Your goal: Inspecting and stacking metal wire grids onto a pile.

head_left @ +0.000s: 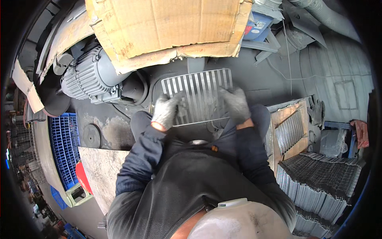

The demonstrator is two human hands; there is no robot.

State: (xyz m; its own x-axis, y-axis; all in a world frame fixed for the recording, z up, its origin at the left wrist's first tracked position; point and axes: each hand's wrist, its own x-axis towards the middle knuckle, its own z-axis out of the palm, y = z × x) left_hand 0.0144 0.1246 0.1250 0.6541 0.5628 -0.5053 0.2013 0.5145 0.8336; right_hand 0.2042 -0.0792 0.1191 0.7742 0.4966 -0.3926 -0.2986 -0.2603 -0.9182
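Observation:
A flat metal grate [201,97] with parallel bars and a thin frame is held in front of my lap, slightly tilted. My left hand [165,109], in a grey-white work glove, grips its left side, fingers partly blurred. My right hand [238,105], gloved the same way, closes on its right edge with the thumb over the bars. The fingers beneath the grate are hidden. At my right, another grate [289,131] lies on a wood-coloured board [301,115]. Beyond my right knee are tall stacks of similar grates [314,179].
A grey finned motor [89,73] stands at the far left, beside a large cardboard sheet [167,28] overhanging the far side. Left of me are a blue plastic crate [63,137] and a worn flat panel [101,171]. Dark gloves [317,111] lie at the right.

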